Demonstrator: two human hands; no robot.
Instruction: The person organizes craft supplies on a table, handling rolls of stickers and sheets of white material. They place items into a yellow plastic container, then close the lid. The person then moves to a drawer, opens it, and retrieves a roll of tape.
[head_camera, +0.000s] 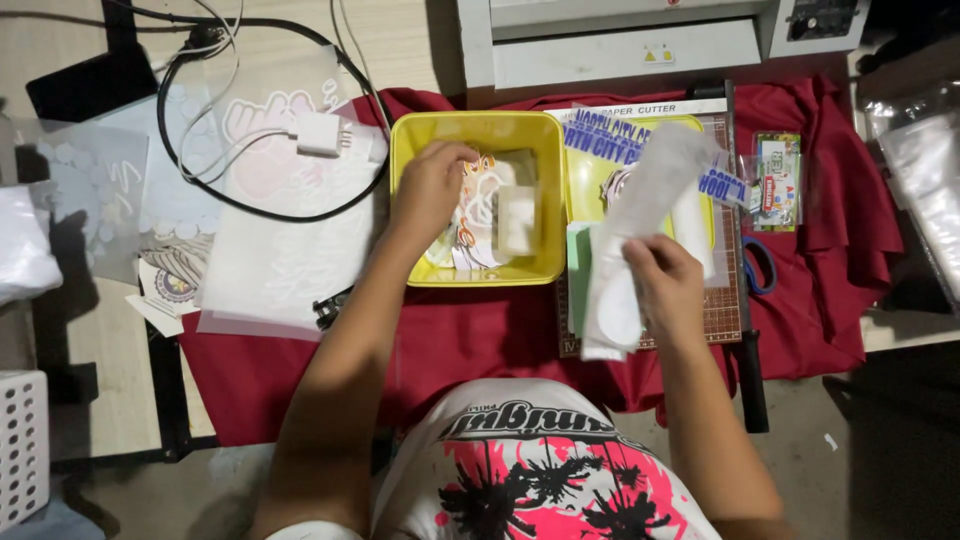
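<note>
My left hand (430, 190) reaches into a yellow square tray (478, 130), fingers curled over printed cut-out stickers (490, 215) lying inside; whether it grips one is unclear. My right hand (667, 290) pinches a long translucent white film strip (640, 210), held tilted above a paper cutter board (722, 310). A second yellow tray (585, 195) with blue printed transfers (605, 140) sits on the cutter, partly hidden by the strip.
A dark red cloth (470, 340) covers the table. Translucent printed sheets (275, 250), a white charger (320, 133) and black cables (190, 150) lie to the left. A white machine (620, 40) stands at the back. Small sticker packs (778, 180) and blue scissors (760, 265) lie right.
</note>
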